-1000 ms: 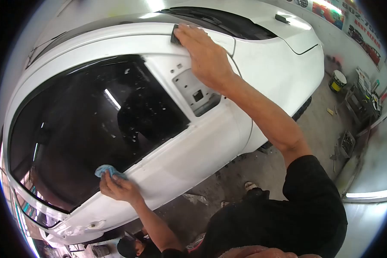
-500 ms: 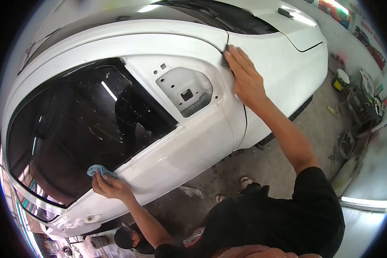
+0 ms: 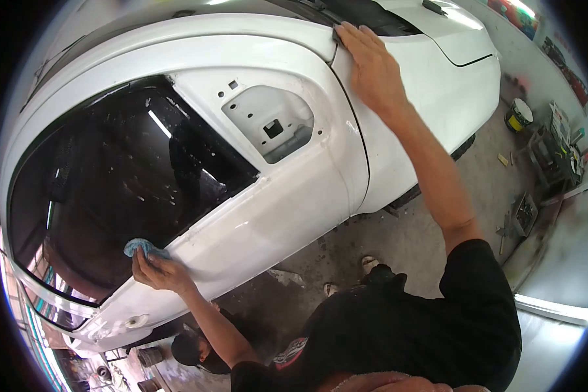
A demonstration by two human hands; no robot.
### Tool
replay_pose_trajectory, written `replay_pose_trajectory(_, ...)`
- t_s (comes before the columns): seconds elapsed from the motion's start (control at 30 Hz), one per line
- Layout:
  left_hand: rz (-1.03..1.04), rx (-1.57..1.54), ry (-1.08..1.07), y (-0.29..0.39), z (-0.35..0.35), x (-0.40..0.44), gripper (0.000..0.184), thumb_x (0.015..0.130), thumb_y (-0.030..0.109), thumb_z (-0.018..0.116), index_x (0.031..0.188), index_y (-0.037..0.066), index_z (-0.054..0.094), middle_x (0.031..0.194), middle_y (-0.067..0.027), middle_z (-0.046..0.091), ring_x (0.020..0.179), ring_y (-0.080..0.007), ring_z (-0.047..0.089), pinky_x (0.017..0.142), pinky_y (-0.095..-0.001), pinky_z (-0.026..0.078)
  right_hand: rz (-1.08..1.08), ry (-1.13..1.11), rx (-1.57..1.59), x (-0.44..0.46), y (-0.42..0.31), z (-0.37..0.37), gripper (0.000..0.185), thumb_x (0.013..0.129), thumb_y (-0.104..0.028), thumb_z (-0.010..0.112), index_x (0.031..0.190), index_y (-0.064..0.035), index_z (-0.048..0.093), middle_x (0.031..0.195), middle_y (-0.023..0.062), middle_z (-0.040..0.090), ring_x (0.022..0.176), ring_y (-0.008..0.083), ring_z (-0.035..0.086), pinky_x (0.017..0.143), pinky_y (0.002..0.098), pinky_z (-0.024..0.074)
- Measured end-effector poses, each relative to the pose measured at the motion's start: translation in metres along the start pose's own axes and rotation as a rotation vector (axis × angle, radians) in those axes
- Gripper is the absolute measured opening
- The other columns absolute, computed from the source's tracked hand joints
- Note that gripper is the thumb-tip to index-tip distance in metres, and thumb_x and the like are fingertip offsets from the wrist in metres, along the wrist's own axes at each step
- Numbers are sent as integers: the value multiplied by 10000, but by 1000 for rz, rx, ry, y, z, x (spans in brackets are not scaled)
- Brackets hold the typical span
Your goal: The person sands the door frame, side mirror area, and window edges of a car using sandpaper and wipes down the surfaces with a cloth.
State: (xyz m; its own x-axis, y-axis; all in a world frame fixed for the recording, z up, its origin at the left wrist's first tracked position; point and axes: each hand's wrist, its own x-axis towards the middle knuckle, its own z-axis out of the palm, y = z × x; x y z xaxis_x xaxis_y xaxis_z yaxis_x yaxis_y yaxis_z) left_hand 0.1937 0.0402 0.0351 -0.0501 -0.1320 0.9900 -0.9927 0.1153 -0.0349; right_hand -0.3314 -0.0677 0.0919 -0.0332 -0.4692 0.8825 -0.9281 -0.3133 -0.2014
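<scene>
We see the right hand (image 3: 375, 72) laid nearly flat, its straightened fingers holding a small, dark, flat-faced block (image 3: 337, 34) against the white metal car body, at the upper end of the dark, narrow seam (image 3: 358, 134) near the base of the black windshield (image 3: 389, 23). Only one end of the block shows, and the thumb is hidden, so we cannot tell how tightly it is gripped. We judge it light and firm, perhaps slightly springy, best held across its back with the fingers spread evenly; on the smooth, curved panel it could skid or tip at the seam. The left hand (image 3: 163, 273) pinches a crumpled, light-blue cloth (image 3: 137, 245) between thumb and fingers at the lower edge of the dark, glossy window glass (image 3: 130, 170). We expect the cloth to be soft, limp and almost weightless, easily bunched anywhere, while the glass behind it looks slick and breakable. Compared with half a second ago, we find the right hand and block higher along the seam, closer to the windshield, whereas the left hand and cloth keep the same place against the window, though our whole view has shifted a little.
</scene>
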Motion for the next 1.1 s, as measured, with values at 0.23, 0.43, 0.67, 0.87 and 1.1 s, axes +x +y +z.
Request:
replay_pose_trajectory(0.23, -1, -15, 1, -3, -1, 0, 246, 1034, 110, 559, 1188, -30, 692, 1144, -181, 665, 1056, -339, 600, 924, -457, 483, -16, 30, -13, -48, -31, -1, 519, 915, 16, 513, 1422, -86, 553, 1494, 112, 544, 1347, 367, 524, 1075, 434, 497)
replay_pose_trajectory(0.43, 14, -20, 8, -3, 0, 1, 248, 1039, 113, 562, 1191, -24, 703, 1140, -171, 671, 1042, -335, 611, 913, -446, 496, 52, 82, 167, -5, -6, -15, 407, 965, 29, 528, 1344, -65, 642, 1339, 113, 678, 1236, 335, 632, 1050, 380, 503)
replay_pose_trajectory(0.67, 19, -20, 0, 0, -2, 4, 246, 1040, 119, 558, 1182, -32, 692, 1128, -172, 668, 1037, -331, 602, 912, -448, 486, 587, 180, 521, -58, -44, -20, 243, 1030, -158, 564, 1194, 7, 635, 954, 140, 713, 793, 167, 647, 746, 310, 518)
replay_pose_trajectory(0.87, 54, 4, 6, -3, -1, 3, 242, 1041, 122, 558, 1179, -26, 690, 1120, -165, 673, 1026, -324, 601, 903, -446, 485, 606, 113, 395, -112, -36, 4, 284, 905, -288, 781, 973, -49, 643, 854, 116, 663, 880, 290, 559, 788, 409, 491)
replay_pose_trajectory(1.1, 40, 25, -3, -5, -1, 0, 245, 1036, 143, 580, 1168, -22, 704, 1085, -168, 678, 1002, -330, 611, 883, -453, 496, 306, 130, 308, -74, -35, 6, 283, 843, -241, 817, 824, -72, 591, 811, 63, 624, 859, 304, 514, 783, 427, 410)
